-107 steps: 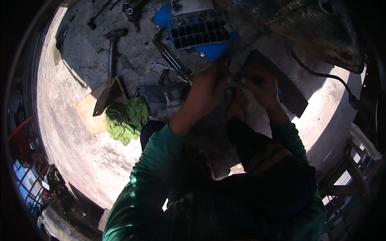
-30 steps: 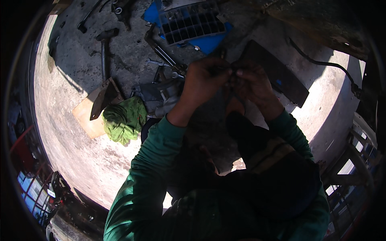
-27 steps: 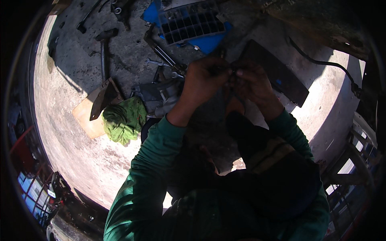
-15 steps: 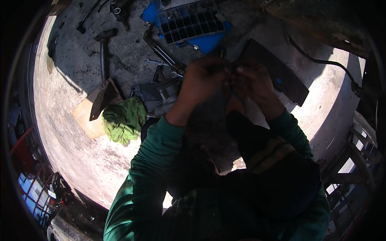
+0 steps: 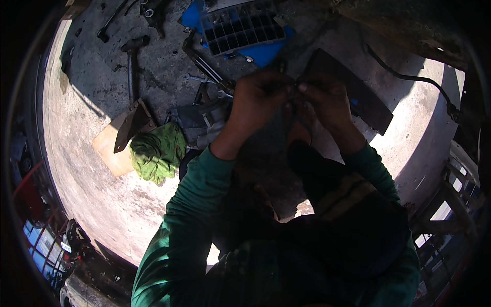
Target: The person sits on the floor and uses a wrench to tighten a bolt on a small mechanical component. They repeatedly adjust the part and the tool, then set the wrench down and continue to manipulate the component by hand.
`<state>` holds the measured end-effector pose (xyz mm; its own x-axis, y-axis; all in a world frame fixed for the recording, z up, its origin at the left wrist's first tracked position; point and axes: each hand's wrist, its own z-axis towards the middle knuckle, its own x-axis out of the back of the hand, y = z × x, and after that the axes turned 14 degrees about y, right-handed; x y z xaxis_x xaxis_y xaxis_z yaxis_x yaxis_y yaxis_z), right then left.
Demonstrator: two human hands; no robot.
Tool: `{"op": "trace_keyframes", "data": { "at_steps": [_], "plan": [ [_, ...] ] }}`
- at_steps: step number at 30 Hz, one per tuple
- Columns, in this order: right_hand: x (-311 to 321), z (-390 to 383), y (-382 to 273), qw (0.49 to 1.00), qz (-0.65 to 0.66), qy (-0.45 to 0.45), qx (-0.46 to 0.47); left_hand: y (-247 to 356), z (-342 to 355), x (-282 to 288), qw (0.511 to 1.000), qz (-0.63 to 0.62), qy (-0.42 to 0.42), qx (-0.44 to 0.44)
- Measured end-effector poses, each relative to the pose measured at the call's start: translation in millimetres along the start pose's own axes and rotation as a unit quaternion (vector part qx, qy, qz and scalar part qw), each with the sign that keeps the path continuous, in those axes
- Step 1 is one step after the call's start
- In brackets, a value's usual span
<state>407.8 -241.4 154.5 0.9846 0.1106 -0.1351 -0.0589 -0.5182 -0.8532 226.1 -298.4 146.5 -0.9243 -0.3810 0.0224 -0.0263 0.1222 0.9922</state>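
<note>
My left hand (image 5: 255,101) and my right hand (image 5: 326,102) meet in front of me, above my foot in a sandal. Both are closed in a pinch, thumbs and fingertips almost touching. Whatever they hold between the tips is small, dark and lost in shadow. A dark flat plate (image 5: 358,91) lies on the floor just beyond my right hand. Close to my left hand are a metal bar tool (image 5: 207,65), a pair of spanners (image 5: 198,79) and a grey metal machine part (image 5: 209,120).
A clear compartment box (image 5: 243,31) of small parts sits on a blue sheet (image 5: 268,55) ahead. To the left lie a hammer (image 5: 133,69), a green rag (image 5: 159,152), a dark blade-like plate (image 5: 134,125) and a tan board (image 5: 106,146). A black cable (image 5: 404,78) runs at the right.
My right hand has shifted slightly, its wrist a little to the right. The left hand stays nearly in place, and both remain pinched together. The things on the floor have not moved.
</note>
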Motion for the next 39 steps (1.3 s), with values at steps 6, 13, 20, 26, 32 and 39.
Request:
{"op": "trace_keyframes", "data": {
  "at_steps": [6,13,20,26,32,39],
  "plan": [
    [-8.8,-10.8,-9.5,0.998,-0.034,0.034,0.035,15.9,0.0,-0.4,0.994,0.071,-0.008,-0.082],
    [-3.6,-9.8,-0.8,0.999,0.023,0.004,0.048,13.7,-0.4,0.2,0.987,0.111,-0.009,-0.119],
    [1.5,-7.4,-1.2,0.997,-0.019,-0.001,0.074,13.7,-0.2,0.8,0.987,0.098,-0.03,-0.127],
    [9.2,-2.1,-0.1,0.994,-0.04,-0.038,0.098,13.8,-0.1,1.4,0.993,0.073,-0.05,-0.083],
    [10.3,-2.5,-0.3,0.994,-0.043,-0.042,0.092,10.4,-0.7,0.6,0.991,0.077,-0.055,-0.092],
    [19.1,0.0,-0.5,0.986,-0.1,-0.047,0.125,14.2,0.2,0.5,0.987,0.099,-0.066,-0.11]
  ]
}}
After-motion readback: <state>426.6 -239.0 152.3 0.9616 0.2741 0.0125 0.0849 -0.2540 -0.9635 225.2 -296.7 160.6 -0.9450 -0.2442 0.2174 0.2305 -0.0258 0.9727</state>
